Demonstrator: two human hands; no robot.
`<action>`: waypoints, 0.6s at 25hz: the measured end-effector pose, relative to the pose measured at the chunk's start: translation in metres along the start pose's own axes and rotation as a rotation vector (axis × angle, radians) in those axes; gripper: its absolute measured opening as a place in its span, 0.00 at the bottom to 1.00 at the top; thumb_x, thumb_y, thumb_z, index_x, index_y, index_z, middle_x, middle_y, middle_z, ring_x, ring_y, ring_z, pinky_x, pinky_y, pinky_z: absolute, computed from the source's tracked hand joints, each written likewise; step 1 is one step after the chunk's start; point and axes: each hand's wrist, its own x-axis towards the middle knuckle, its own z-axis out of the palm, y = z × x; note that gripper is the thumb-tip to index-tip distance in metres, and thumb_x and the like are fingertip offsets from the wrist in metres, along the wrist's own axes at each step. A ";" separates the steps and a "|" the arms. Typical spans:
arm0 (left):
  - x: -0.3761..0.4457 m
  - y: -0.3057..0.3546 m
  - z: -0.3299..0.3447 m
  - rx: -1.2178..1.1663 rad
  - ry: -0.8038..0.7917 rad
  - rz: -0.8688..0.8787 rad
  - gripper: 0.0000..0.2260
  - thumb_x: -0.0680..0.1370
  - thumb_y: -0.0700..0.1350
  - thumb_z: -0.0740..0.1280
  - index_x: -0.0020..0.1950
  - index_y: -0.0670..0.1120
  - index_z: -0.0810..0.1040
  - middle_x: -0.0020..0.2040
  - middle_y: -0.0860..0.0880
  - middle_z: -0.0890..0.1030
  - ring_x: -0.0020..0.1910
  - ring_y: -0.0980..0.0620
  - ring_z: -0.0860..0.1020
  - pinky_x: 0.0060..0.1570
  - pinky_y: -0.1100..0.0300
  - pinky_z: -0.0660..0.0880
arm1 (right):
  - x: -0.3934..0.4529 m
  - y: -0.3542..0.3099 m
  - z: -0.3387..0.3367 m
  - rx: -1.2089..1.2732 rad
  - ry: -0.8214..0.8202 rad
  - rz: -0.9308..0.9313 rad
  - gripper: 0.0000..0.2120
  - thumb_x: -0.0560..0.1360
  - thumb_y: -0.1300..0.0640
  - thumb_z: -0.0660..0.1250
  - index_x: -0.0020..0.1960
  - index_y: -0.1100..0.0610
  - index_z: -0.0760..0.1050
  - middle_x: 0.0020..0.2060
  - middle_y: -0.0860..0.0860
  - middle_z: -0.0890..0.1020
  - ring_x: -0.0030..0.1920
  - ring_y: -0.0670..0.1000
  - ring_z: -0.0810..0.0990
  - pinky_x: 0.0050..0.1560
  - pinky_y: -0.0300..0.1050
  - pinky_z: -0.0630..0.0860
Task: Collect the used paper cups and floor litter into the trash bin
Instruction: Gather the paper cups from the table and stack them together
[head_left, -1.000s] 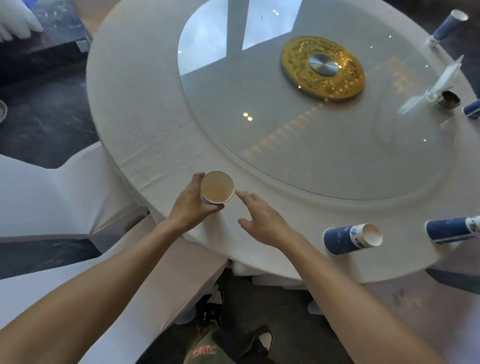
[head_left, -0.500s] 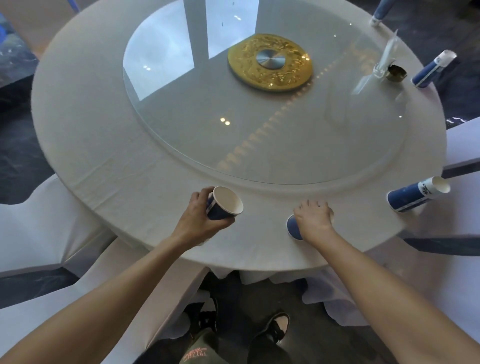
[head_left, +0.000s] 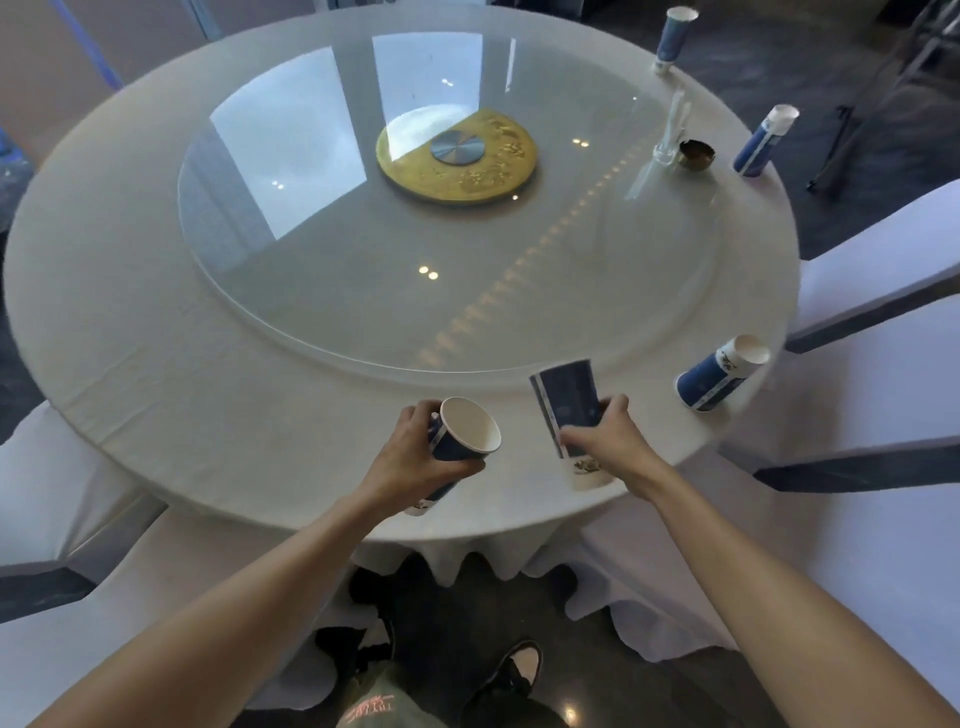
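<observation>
My left hand (head_left: 410, 460) grips a blue paper cup (head_left: 465, 431) tilted with its white mouth facing right, above the near table edge. To its right, my right hand (head_left: 605, 436) holds a second blue paper cup (head_left: 566, 402) upside down, base up, just off the white tablecloth (head_left: 208, 389). A third blue cup (head_left: 722, 371) stands tilted at the right rim of the table. Two more blue cups stand at the far right edge, the nearer cup (head_left: 763, 140) and the farther cup (head_left: 672, 34).
A glass turntable (head_left: 363, 291) with a gold centre disc (head_left: 457, 156) fills the table's middle. A small dark ashtray (head_left: 696, 155) and a clear stand (head_left: 670, 130) sit far right. White-covered chairs flank me left (head_left: 62, 488) and right (head_left: 857, 395). No bin is visible.
My right hand has closed on the cup near the table edge and lifted it, turning it base up. My left hand keeps its cup. The view has shifted so the table sits further right.
</observation>
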 end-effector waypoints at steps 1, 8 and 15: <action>-0.001 0.011 0.015 0.024 -0.029 0.009 0.37 0.66 0.56 0.83 0.70 0.53 0.69 0.63 0.53 0.71 0.59 0.55 0.75 0.58 0.58 0.75 | -0.007 0.000 -0.013 0.132 -0.007 -0.022 0.31 0.72 0.59 0.77 0.66 0.60 0.61 0.61 0.58 0.77 0.51 0.53 0.81 0.46 0.48 0.80; 0.002 0.086 0.108 0.192 -0.174 0.111 0.37 0.67 0.61 0.80 0.72 0.55 0.68 0.62 0.56 0.70 0.58 0.56 0.74 0.53 0.62 0.73 | -0.031 0.022 -0.078 0.591 -0.022 -0.273 0.23 0.72 0.59 0.77 0.65 0.53 0.75 0.61 0.56 0.84 0.62 0.56 0.83 0.64 0.59 0.79; 0.019 0.124 0.159 0.107 -0.181 0.155 0.35 0.65 0.61 0.79 0.69 0.58 0.71 0.61 0.57 0.74 0.57 0.56 0.78 0.55 0.55 0.76 | -0.038 0.069 -0.104 0.498 -0.069 -0.227 0.29 0.71 0.57 0.79 0.69 0.54 0.74 0.61 0.52 0.85 0.64 0.54 0.82 0.66 0.54 0.77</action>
